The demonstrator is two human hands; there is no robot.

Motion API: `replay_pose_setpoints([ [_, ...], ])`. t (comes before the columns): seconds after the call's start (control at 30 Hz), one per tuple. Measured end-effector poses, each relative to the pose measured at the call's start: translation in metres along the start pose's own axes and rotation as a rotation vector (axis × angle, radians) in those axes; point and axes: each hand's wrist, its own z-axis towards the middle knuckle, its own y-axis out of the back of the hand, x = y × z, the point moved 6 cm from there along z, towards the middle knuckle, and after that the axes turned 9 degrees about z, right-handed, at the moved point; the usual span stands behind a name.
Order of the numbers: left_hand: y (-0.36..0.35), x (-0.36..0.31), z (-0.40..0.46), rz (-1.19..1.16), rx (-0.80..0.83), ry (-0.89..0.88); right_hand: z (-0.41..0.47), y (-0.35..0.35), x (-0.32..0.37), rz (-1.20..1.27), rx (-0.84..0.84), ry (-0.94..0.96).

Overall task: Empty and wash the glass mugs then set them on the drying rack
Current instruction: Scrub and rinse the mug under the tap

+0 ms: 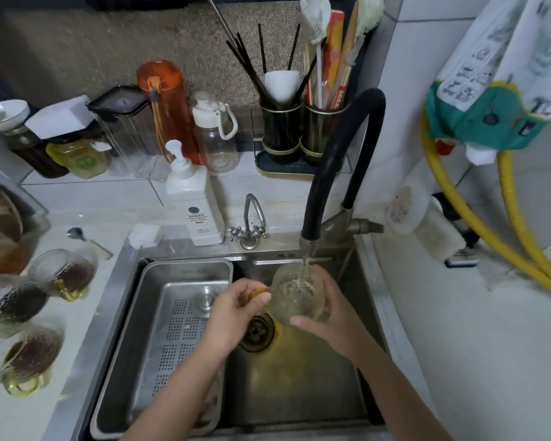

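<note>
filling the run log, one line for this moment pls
step: rinse | left hand: handle | right hand: glass mug body | faucet: running | counter: three full mugs

Your view — soap bottle (195, 207) label too small to read; left-edge mugs (19, 305) blurred; hanging bag (503, 74) cropped at the top.

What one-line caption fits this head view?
Both hands, left hand and right hand, hold a glass mug under the running faucet over the sink.

Small printed label with round logo on white square pump-dispenser bottle (195, 202), too blurred to read; dark characters on white hanging cloth (477, 68), unreadable.
</note>
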Motion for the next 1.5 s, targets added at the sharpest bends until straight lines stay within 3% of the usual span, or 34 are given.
replay_pose_setpoints([
  [0.17, -0.007, -0.022, 0.014, -0.032, -0.025, -0.035, 0.008, 0.015, 0.038, 0.071, -0.052, 0.145],
  [0.3, -0.008, -0.016, -0.001, -0.034, 0.001, -0.051, -0.011, 0.007, 0.025, 0.092, -0.114, 0.129],
  [0.47, 0.011, -0.006, 0.006, -0.047, -0.070, -0.016, 0.005, -0.008, 0.032, 0.045, -0.064, 0.137],
  [0.57, -0.010, -0.006, 0.003, -0.077, 0.020, 0.005, 0.001, 0.001, 0.022, 0.184, -0.128, 0.068],
  [0.73, -0.006, 0.020, -0.018, -0.052, 0.102, 0.067, -0.038, -0.015, -0.002, 0.116, -0.124, 0.045],
  [0.87, 0.006, 0.016, -0.006, -0.081, -0.006, 0.063, -0.014, -0.014, 0.008, 0.092, -0.102, 0.034],
  [1.0, -0.015, 0.004, -0.003, -0.106, 0.008, 0.045, -0.011, 0.005, -0.002, 0.141, -0.164, 0.007],
  [1.2, 0.003, 0.010, 0.010, -0.173, -0.072, 0.081, 0.013, -0.008, 0.001, 0.121, -0.089, -0.017],
  [1.4, -0.016, 0.007, 0.011, -0.160, -0.022, 0.058, 0.007, 0.006, -0.002, 0.157, -0.172, 0.003],
  [1.5, -0.003, 0.014, 0.012, -0.127, -0.066, 0.051, 0.006, -0.009, -0.001, 0.174, -0.110, 0.005],
])
